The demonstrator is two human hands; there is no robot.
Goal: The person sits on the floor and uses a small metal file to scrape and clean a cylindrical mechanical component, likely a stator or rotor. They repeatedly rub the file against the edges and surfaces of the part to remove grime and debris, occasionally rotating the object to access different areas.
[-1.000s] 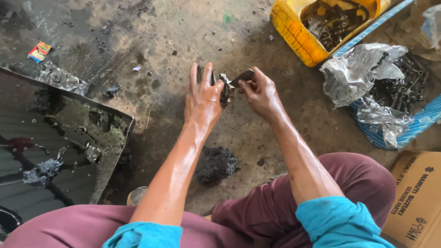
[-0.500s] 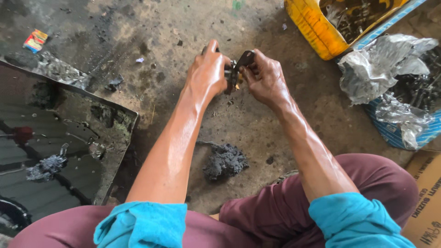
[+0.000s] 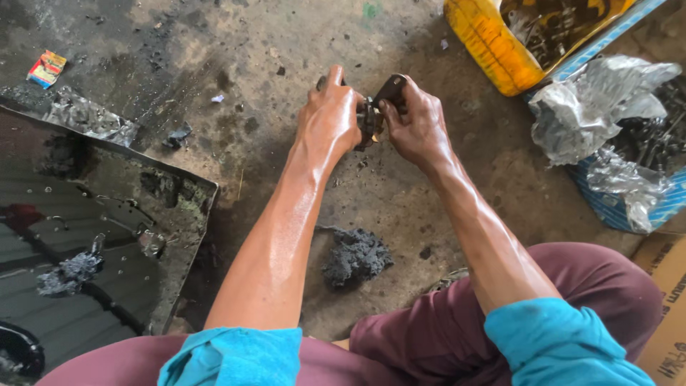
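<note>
- left hand (image 3: 330, 114) and right hand (image 3: 418, 125) both closed on a small greasy metal part (image 3: 373, 114)
- dark rag (image 3: 355, 255) on the floor (image 3: 286, 43) below; yellow container (image 3: 500, 43) at top right

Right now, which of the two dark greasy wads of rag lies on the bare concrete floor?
The dark greasy wad between the person's forearms lies on the concrete floor. The other wad sits in the black oily metal tray at left.

A small, flat red-and-yellow packet (image 3: 46, 68) lies on the floor (image 3: 286, 43) near its far-left corner. At the right edge sit a blue-and-white carton (image 3: 620, 207) lined with crumpled silvery plastic wrap (image 3: 582, 107) and, nearer, a brown cardboard box (image 3: 661, 275).
</note>
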